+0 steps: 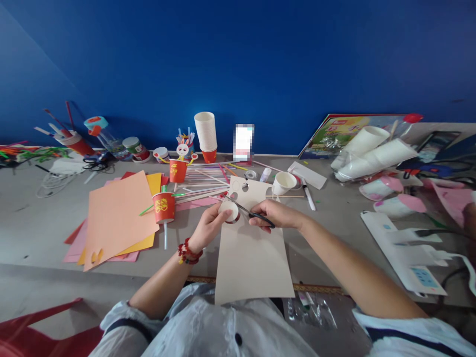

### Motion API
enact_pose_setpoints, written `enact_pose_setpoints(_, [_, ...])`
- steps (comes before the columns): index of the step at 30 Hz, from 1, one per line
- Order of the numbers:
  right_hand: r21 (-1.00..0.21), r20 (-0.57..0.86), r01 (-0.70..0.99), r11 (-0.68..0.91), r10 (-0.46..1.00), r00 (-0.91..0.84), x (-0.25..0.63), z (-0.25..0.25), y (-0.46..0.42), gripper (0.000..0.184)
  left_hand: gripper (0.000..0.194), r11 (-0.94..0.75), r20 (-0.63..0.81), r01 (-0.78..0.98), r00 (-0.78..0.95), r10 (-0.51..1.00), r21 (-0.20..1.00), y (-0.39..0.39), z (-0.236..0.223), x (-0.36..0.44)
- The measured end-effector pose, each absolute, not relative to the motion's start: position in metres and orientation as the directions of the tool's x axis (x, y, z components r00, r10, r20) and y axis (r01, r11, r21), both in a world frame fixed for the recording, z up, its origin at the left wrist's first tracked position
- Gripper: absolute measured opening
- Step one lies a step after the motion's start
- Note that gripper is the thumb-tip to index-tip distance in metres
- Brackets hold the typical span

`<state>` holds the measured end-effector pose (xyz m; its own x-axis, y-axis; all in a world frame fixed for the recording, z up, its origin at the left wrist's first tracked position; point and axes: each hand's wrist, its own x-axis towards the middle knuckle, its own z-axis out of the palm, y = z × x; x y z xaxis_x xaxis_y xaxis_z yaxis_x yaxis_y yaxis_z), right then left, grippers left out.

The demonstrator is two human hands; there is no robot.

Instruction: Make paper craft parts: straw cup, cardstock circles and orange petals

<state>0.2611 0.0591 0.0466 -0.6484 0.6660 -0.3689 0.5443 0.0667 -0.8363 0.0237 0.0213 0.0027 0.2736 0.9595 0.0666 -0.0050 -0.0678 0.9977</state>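
over flat beige card (255,270), the right hand (274,214) grips black-handled scissors (265,219).

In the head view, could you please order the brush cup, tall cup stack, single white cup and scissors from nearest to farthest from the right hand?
1. Scissors: in the right hand.
2. Single white cup: beyond it.
3. Tall cup stack: back left.
4. Brush cup: far left.

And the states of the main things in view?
Left hand: gripping the round white piece
Right hand: holding the scissors
Scissors: in hand, blade opening unclear
Round white piece: held
Beige sheet: flat, round holes cut
Cup stack: nested, upright
Rabbit cup: upright
Bagged cups: lying on their sides
Power strip: plugs inserted
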Motion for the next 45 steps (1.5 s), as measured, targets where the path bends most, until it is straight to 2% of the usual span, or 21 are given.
enact_pose_setpoints(45, [-0.824, -0.341, 0.558, 0.104, 0.695, -0.633, 0.272, 0.042, 0.061, 0.054, 0.024, 0.040, 0.018, -0.156, 0.356, 0.934, 0.987, 0.021, 0.012, 0.025])
